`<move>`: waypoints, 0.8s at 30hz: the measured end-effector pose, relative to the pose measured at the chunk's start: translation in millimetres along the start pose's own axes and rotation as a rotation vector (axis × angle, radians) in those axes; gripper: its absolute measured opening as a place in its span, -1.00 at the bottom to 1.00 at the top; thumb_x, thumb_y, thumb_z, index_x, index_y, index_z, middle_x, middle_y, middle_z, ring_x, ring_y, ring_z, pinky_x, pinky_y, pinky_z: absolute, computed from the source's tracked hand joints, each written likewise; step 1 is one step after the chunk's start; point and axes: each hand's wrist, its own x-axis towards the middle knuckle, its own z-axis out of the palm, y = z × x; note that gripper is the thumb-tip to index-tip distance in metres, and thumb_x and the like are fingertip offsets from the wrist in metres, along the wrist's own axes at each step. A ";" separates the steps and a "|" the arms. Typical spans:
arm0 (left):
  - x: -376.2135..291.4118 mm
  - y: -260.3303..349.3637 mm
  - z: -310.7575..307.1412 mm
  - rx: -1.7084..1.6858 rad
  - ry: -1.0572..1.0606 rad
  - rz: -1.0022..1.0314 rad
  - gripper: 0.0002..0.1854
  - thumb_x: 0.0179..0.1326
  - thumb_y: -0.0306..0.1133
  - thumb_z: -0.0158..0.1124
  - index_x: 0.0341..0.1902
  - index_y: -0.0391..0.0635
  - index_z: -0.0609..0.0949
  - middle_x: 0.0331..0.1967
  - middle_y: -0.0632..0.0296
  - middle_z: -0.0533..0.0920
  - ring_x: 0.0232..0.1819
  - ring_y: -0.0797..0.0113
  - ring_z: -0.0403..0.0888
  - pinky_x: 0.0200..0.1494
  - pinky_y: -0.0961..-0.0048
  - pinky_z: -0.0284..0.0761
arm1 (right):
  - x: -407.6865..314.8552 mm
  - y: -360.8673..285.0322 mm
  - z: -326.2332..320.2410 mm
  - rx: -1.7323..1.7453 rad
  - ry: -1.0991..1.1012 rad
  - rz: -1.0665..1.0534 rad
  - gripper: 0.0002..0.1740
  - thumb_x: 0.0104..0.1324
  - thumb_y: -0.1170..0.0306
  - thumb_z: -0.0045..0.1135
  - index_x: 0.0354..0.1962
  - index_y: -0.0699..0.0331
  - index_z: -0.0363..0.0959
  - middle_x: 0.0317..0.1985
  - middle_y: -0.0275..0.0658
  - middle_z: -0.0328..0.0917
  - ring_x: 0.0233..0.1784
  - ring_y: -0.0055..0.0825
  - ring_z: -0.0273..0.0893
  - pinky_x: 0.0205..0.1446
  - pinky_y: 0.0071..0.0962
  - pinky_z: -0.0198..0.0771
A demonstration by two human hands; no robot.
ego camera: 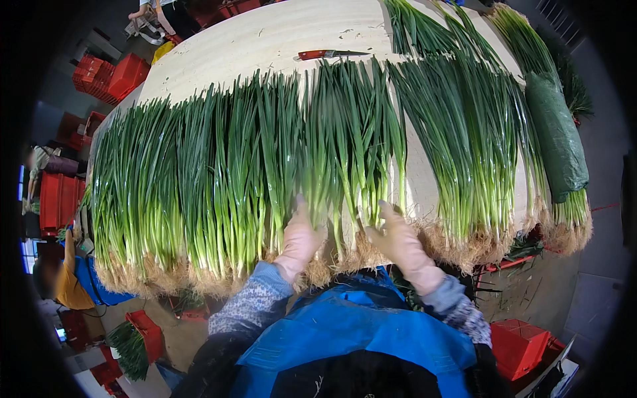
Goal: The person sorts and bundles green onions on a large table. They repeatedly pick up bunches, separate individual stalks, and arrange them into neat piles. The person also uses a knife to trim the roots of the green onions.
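Note:
Green onions with roots on lie side by side across a pale wooden table (239,37), leaves pointing away from me. My left hand (302,240) is over the lower stalks of the middle section (348,124), touching or just above them. Its thumb stands apart from the fingers. Close to the root ends of the same section is my right hand (402,244), fingers spread and nothing seen in its grasp. To the left lies a dense row of green onions (189,164); beyond a strip of bare board on the right is another bunch (463,149).
A red-handled knife (331,54) lies beyond the leaf tips. At the right edge, a bundle is wrapped in a green plastic sheet (557,134). Red crates (520,346) stand on the floor around the table. Other people (74,278) are at the left and far left.

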 end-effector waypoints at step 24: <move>3.6 8.6 -14.2 -0.226 0.213 0.135 -0.23 0.26 -0.25 0.33 0.44 -0.36 0.25 0.23 -0.19 0.50 0.27 -0.01 0.48 0.33 0.19 0.37 | 2.3 -36.7 43.0 1.082 -0.216 0.217 -0.60 0.45 0.42 0.07 0.21 0.32 0.38 -0.20 -0.26 0.62 -0.26 -0.56 0.59 -0.20 -0.54 0.56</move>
